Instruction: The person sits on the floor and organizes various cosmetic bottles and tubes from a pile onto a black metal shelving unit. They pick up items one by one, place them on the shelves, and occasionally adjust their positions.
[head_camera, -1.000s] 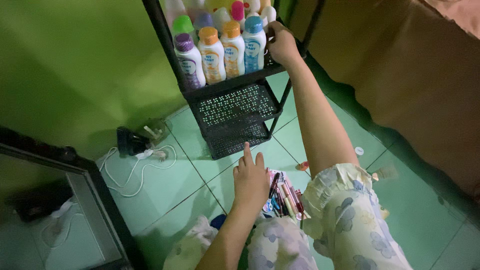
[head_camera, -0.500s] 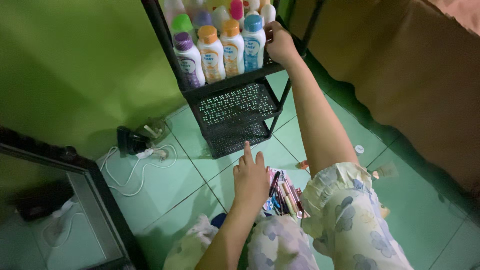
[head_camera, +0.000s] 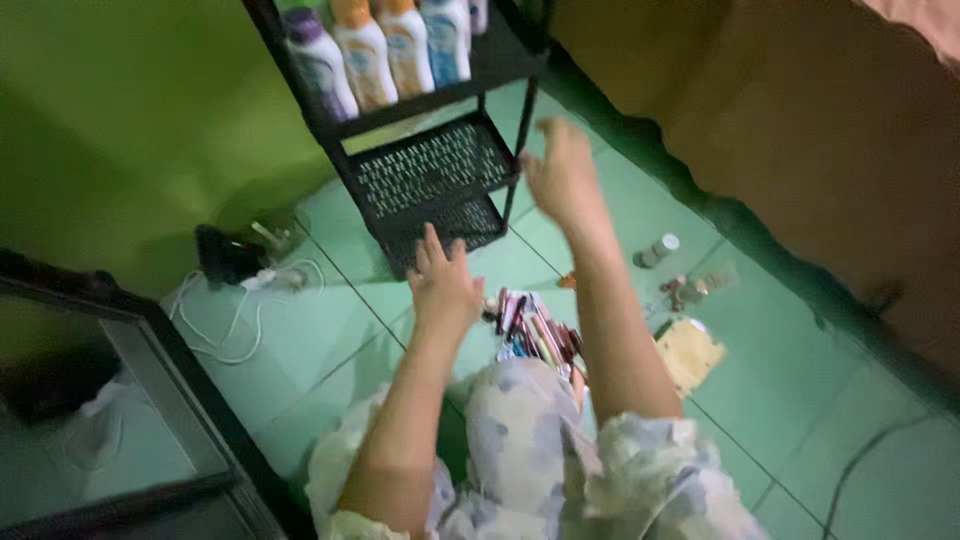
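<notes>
My right hand (head_camera: 562, 176) hangs in the air in front of the black perforated shelf rack (head_camera: 432, 170), fingers apart and holding nothing. My left hand (head_camera: 444, 283) rests flat on the green tiled floor (head_camera: 330, 350) just below the rack's lowest shelf, next to a pile of pens and cosmetic sticks (head_camera: 535, 335). Several white bottles with coloured caps (head_camera: 385, 50) stand in a row on the rack's upper shelf. My floral-clothed knees fill the bottom of the view.
A black plug block with a white cable (head_camera: 240, 275) lies by the green wall at left. A dark-framed mirror (head_camera: 130, 420) leans at lower left. Small jars (head_camera: 655, 250) and a yellowish flat pack (head_camera: 688, 350) lie on the tiles at right, near a brown cloth-covered edge.
My right hand has left the bottles on the upper shelf and come down and back, now empty in the air. The view has tilted down and shifted; the left hand stays on the floor.
</notes>
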